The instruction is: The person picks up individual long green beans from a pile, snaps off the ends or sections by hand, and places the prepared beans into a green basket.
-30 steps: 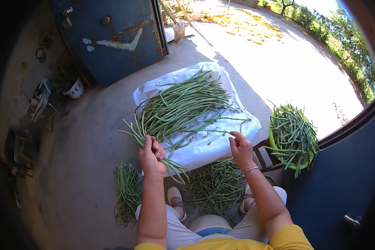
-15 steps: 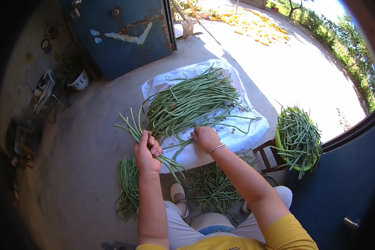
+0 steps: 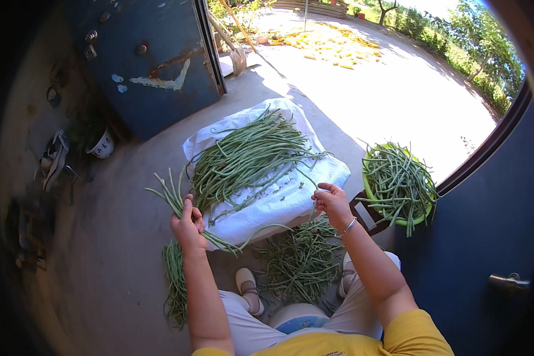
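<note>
My left hand (image 3: 188, 226) is closed around a small bunch of long green beans (image 3: 175, 200), whose ends stick out above and below the fist. To the right, my right hand (image 3: 333, 207) pinches a thin long bean (image 3: 305, 177) between thumb and fingertips, over the right edge of a white woven sack (image 3: 261, 215). The sack is spread over a low raised surface, which it hides. A large heap of long beans (image 3: 249, 155) lies lengthwise on it, with small dark scraps beside the heap.
Beans fill a bright green basket (image 3: 366, 185) on a brown stool (image 3: 362, 212) at right. More beans (image 3: 302, 261) lie on the floor between my feet, and a bundle (image 3: 174, 285) lies at left. Blue doors (image 3: 142, 65) flank the doorway; yellow corn cobs (image 3: 329, 43) are spread outside.
My right hand has moved right from the near side of the heap to the sack's right edge, drawing a bean out. My left hand keeps its bunch. The view has shifted.
</note>
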The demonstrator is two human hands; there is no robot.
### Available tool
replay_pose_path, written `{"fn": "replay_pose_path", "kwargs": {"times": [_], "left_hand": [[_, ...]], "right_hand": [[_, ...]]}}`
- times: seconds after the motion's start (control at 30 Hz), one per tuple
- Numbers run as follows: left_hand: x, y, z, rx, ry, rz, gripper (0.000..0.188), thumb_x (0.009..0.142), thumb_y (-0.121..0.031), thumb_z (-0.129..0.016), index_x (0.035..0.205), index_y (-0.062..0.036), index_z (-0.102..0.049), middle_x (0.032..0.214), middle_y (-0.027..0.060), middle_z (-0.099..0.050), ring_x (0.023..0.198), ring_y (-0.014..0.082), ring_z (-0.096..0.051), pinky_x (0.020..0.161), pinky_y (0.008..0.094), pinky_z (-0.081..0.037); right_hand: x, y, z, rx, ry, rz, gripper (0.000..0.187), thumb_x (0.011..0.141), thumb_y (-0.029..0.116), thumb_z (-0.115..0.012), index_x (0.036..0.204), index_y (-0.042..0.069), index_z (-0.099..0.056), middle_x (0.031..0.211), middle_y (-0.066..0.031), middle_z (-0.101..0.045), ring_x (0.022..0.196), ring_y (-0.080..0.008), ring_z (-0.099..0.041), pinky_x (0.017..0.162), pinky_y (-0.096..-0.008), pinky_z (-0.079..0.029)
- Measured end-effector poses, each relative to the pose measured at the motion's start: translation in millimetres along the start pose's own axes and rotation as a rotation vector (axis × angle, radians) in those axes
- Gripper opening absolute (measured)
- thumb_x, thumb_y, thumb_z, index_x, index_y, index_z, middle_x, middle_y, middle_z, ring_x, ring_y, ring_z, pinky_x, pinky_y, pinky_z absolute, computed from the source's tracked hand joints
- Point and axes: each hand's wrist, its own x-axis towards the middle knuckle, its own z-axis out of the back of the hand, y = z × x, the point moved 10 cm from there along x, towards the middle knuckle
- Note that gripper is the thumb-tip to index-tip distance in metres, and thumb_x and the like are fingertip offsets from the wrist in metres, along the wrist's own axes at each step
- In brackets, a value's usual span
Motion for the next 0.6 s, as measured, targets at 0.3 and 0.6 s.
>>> {"fn": "replay_pose_path", "kwargs": {"times": [0.3,0.6], "left_hand": [[-51,99,-57,0.033,0.279,0.420,0.016,0.089,-0.018,-0.048,0.089,-0.0026,-0.054,0.085,0.0146,-0.062,0.039,0.0059,-0.032,0.037,0.0205,-0.026],[-99,161,-96,0.019,0.341,0.534,0.020,0.091,-0.017,-0.047,0.103,-0.0016,-0.050,0.080,0.0088,-0.059,0.041,0.0053,-0.033,0.038,0.0201,-0.028]], "right_hand": [[-77,-39,1,0.109,0.317,-0.333,0.020,0.085,0.009,-0.056,0.102,-0.001,-0.056,0.077,-0.0063,-0.061,0.063,-0.0115,-0.057,0.056,-0.0227,-0.048],[-123,-67,-34,0.055,0.604,-0.293,0.023,0.086,0.010,-0.056,0.105,-0.002,-0.055,0.080,-0.0071,-0.062,0.066,-0.0108,-0.058,0.060,-0.0236,-0.048]]}}
